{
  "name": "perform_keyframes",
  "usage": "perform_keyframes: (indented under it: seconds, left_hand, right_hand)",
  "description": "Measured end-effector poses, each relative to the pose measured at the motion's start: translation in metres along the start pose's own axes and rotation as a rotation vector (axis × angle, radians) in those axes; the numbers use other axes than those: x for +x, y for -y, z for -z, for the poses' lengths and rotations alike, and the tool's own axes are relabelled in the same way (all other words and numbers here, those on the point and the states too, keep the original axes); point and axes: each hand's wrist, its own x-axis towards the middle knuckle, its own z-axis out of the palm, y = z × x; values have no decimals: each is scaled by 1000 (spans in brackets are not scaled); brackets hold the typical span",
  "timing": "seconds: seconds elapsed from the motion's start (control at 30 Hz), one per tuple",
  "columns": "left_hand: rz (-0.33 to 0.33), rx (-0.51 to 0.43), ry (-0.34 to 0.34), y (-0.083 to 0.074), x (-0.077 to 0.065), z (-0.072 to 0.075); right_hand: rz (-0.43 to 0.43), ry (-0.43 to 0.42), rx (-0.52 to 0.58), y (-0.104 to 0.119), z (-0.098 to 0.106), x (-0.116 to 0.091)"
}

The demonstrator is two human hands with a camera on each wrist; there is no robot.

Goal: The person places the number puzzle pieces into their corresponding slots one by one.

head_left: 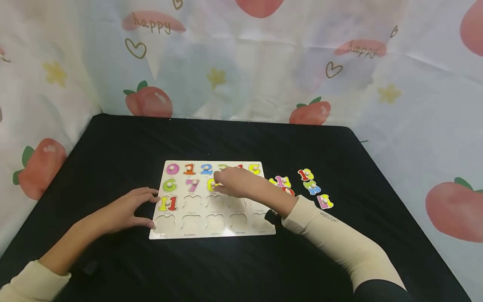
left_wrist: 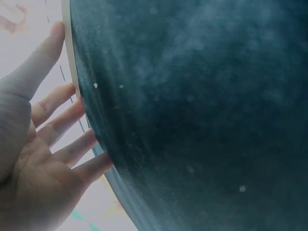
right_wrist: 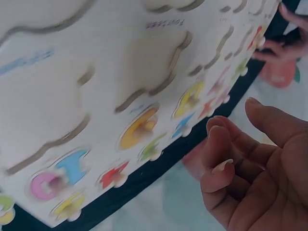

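Note:
A pale wooden number puzzle board (head_left: 196,230) lies on the black cloth, its upper slots filled with knobbed coloured numbers. My left hand (head_left: 126,209) touches the board's left edge, fingers and thumb extended and spread apart. Over the second row, my right hand (head_left: 237,181) hovers beside the yellow 8 (head_left: 211,186). Its fingers (right_wrist: 216,178) are loosely curled with the thumb apart, and nothing shows between them. The right wrist view shows the orange 9 (right_wrist: 139,129) and the pink-and-blue 10 (right_wrist: 72,163) in their slots. The 11 (head_left: 167,204) sits in the third row.
Right of the board lie loose number pieces: a red-and-yellow 13 (head_left: 305,174), a green-and-blue piece (head_left: 312,187), a pink-and-yellow piece (head_left: 325,201), and others partly hidden by my right arm. A fruit-patterned curtain (head_left: 249,84) surrounds the black-covered table (head_left: 226,272).

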Motion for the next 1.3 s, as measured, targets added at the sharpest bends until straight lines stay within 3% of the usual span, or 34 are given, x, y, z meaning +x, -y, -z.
perform_keyframes:
  seconds: [0.2,0.43,0.67,0.87,1.07,1.17,1.3]
  left_hand:
    - [-5,-1,0,-3,1,5]
    - [-8,2,-6,-4,0,0]
    - [-13,7,4,-1,1,2]
    - [-21,0,18,-4,2,6]
    - [-11,11,26,-3,3,5]
    - [-4,12,26,-3,3,5]
    - [-5,0,29,-2,3,5]
  right_hand:
    - [-71,-54,53,-31,5,-26]
    - [-201,-180,109,-88,2,-76]
    - [-235,-142,136,-142,-8,-124]
    - [-310,-73,191,-162,-16,-157]
    - [-350,11,235,-174,-27,-173]
    - [-367,-3,249,-178,-31,-174]
    - [-367,-85,233,-183,-35,-170]
